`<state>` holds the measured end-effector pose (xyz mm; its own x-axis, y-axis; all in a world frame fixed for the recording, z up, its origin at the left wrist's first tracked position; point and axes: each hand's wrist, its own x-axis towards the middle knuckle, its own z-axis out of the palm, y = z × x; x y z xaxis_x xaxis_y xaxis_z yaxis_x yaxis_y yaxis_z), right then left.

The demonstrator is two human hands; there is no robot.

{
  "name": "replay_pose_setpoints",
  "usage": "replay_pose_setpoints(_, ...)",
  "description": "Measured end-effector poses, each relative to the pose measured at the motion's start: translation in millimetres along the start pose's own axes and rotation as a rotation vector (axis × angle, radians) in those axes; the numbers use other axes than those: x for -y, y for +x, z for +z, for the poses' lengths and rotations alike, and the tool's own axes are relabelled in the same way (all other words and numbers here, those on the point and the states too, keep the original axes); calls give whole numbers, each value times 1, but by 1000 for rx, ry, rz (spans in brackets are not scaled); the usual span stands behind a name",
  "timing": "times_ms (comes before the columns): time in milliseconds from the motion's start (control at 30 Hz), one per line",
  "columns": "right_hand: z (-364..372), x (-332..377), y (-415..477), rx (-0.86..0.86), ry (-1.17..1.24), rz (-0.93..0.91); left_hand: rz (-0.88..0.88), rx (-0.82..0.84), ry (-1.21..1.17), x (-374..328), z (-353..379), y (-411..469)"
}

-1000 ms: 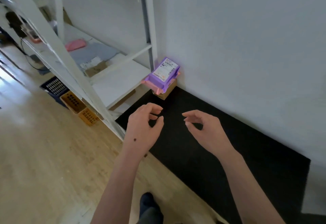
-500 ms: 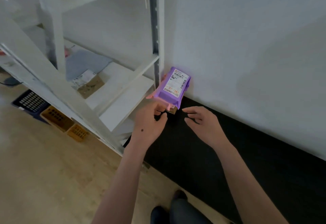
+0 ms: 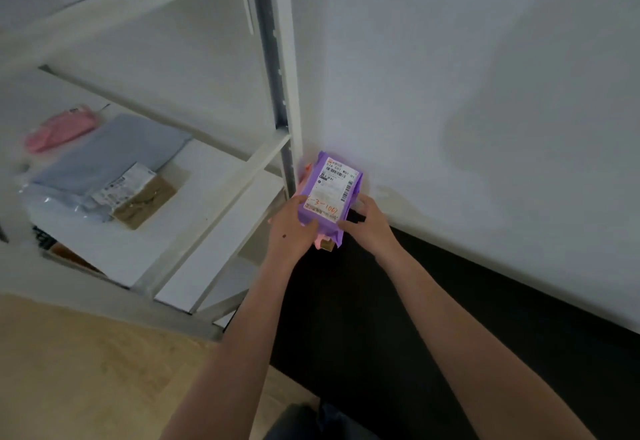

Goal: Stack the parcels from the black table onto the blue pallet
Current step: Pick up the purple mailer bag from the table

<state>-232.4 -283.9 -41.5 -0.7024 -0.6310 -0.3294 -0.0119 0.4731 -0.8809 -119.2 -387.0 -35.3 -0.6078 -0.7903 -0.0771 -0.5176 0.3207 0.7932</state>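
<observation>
Black felt-topped table (image 3: pixel 433 335) meets a white wall. Both hands, apart 1 s ago, now clasp the purple plastic-wrapped parcel (image 3: pixel 329 193): left hand (image 3: pixel 292 228), right hand (image 3: pixel 369 223). Possibly 2 more parcels beneath; the pickup has begun.

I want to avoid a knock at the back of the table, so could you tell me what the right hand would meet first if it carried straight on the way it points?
Most likely the white wall, just beyond the right hand on the purple parcel; depth is unclear.
</observation>
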Motion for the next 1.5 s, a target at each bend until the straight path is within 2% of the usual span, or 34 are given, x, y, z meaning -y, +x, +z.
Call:
replay_pose_setpoints(67,4,-7,10,24,52,53,-20,29,-15,4,3,13)
replay_pose_setpoints(167,11,-14,23,41,41,154,-146,76,46,10,9,35)
replay_pose_setpoints(267,18,-19,31,27,38,228,-233,70,-33,16,15,47)
replay_pose_setpoints(367,23,-22,36,13,101,248,-150,105,-4,22,15,48)
replay_pose_setpoints(600,26,-19,29,17,225,225,-147,173,-83,34,17,50)
replay_pose_setpoints(933,23,-11,8,-60,297,198,-149,114,-170,39,9,47)
replay_pose_setpoints(1167,12,9,-18,-131,490,142,-183,154,-413,25,-5,39)
replay_pose_setpoints(1267,1,14,-33,-137,522,100,-192,206,-552,19,-11,29)
replay_pose_setpoints(1367,-10,15,-48,-167,570,68,-152,268,-583,11,-15,21)
replay_pose_setpoints(1500,-21,15,-68,-201,626,41,-240,374,-804,-3,-20,11)
